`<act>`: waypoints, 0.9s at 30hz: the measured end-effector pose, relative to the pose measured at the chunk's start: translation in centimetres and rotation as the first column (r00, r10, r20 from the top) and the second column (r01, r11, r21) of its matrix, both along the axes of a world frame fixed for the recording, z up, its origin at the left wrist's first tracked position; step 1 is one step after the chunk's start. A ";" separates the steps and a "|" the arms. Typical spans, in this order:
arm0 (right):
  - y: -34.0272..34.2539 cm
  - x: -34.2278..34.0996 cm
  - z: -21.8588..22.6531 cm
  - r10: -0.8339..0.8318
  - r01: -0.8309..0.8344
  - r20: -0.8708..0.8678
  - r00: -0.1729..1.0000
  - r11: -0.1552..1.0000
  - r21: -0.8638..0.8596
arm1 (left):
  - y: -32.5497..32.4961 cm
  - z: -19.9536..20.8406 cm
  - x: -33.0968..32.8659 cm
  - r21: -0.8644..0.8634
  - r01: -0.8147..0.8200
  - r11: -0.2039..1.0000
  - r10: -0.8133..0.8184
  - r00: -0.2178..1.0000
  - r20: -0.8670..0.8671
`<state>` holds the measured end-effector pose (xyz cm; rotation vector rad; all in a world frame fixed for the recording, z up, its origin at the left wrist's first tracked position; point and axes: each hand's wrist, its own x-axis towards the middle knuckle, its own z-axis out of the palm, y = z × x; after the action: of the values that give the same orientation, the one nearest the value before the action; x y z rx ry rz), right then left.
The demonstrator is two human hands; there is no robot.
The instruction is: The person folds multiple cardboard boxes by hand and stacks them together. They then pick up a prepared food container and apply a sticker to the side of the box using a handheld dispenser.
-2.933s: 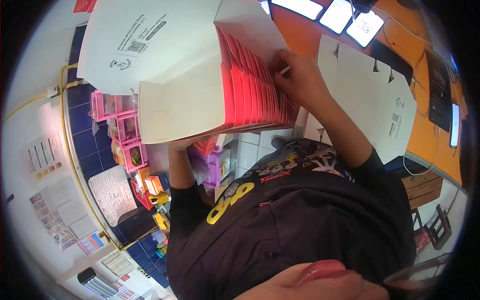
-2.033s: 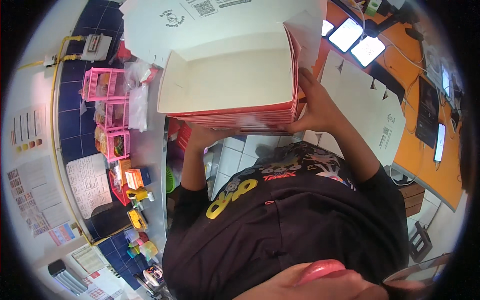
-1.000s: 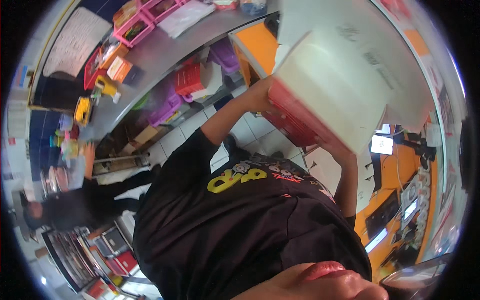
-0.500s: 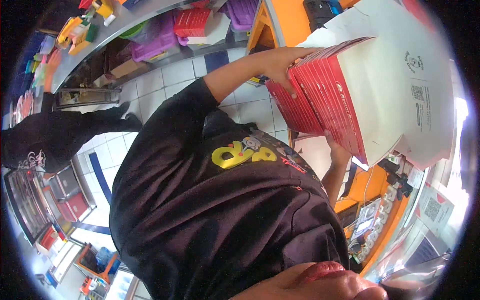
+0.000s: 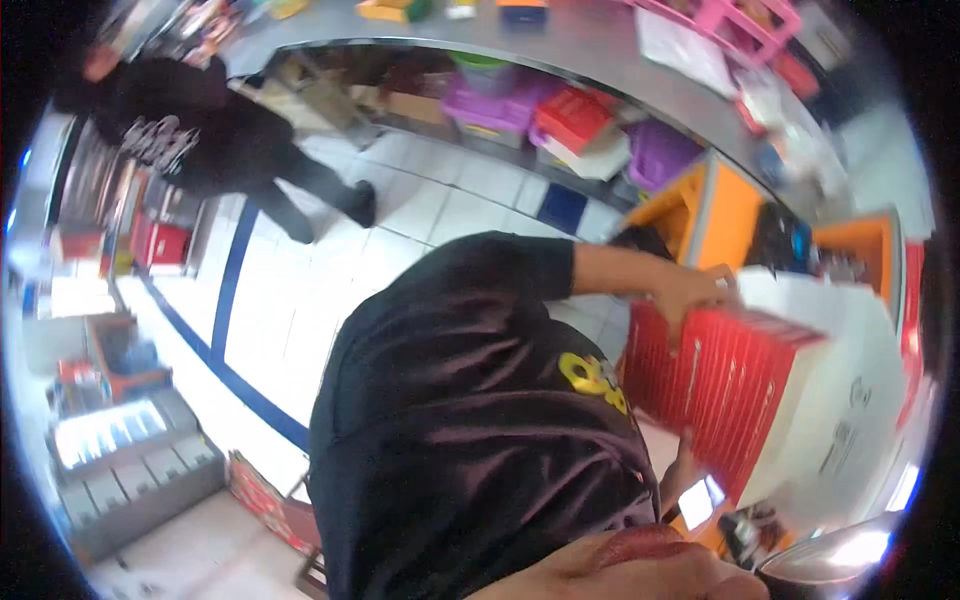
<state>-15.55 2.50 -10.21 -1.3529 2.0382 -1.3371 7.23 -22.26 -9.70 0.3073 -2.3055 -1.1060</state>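
Note:
A thick stack of red-and-white cardboard boxes [image 5: 735, 385] is held between my two hands at the right of the view. Its red edges face me, and a broad white printed face is turned to the right. My left hand [image 5: 695, 295] grips the upper far edge, thumb over the red side and fingers partly behind the boxes. Lower down, my right hand [image 5: 681, 462] supports the near end of the stack; most of its fingers are hidden by the boxes. A bright white rectangular thing [image 5: 700, 500] shows just beside the lower corner.
A steel counter [image 5: 590, 35] curves along the top, with purple crates [image 5: 490, 108] and a red box [image 5: 573, 120] on the shelf below. An orange cabinet [image 5: 712, 215] stands beyond the stack. Another person in dark clothes [image 5: 200, 130] is at the far left on white floor tiles.
The view has turned, bringing more floor and the left-side equipment in. The stack, still in both my hands, now appears lower and further right in the picture.

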 end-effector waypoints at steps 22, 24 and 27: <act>-2.9 2.0 1.8 0.070 -0.074 0.031 0.997 0.989 0.132 | -2.8 3.6 -5.5 0.181 -0.028 0.983 -0.009 0.980 0.201; -1.6 2.7 2.2 0.031 -0.038 0.054 0.998 0.989 0.142 | -1.2 8.9 -4.4 0.496 -0.014 0.868 -0.143 0.950 0.278; -1.4 4.2 3.1 0.066 -0.074 0.071 0.995 0.990 0.117 | -0.9 8.0 -4.6 0.673 0.130 0.728 -0.191 0.981 0.018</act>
<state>-11.37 1.06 -7.11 -1.2974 1.9747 -1.1939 2.59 -23.16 -1.73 0.4317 -1.9355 -2.0458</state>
